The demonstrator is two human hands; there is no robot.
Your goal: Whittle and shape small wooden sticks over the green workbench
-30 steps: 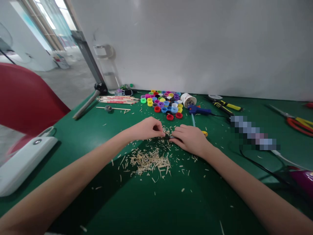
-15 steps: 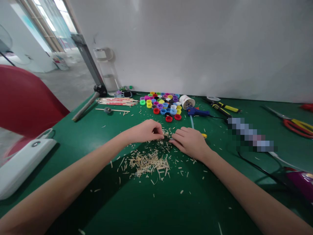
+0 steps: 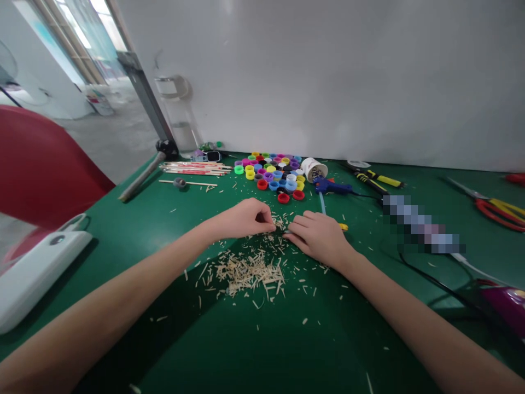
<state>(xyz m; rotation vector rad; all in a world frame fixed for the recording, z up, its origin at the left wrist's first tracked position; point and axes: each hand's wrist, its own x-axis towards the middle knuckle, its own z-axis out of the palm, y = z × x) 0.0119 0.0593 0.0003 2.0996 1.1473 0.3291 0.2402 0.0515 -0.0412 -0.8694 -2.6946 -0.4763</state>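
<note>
Both my hands rest on the green table [image 3: 246,339], fingertips meeting over scattered wood slivers. My left hand [image 3: 245,217] is curled in a pinch at the left. My right hand [image 3: 320,236] lies knuckles up at the right, fingers bent and pressed toward the left hand. Between the fingertips sits a small dark piece [image 3: 280,232] that I cannot make out. A pile of pale wood slivers [image 3: 250,269] lies just in front of the hands.
Several coloured plastic rings [image 3: 270,174] cluster behind the hands, beside a tipped white cup [image 3: 314,168] and a blue glue gun [image 3: 333,187]. Thin sticks [image 3: 197,167] lie at back left, a white device [image 3: 36,271] at far left, red-handled scissors [image 3: 494,205] at far right.
The hands stay together at the same spot; only the view shifts slightly.
</note>
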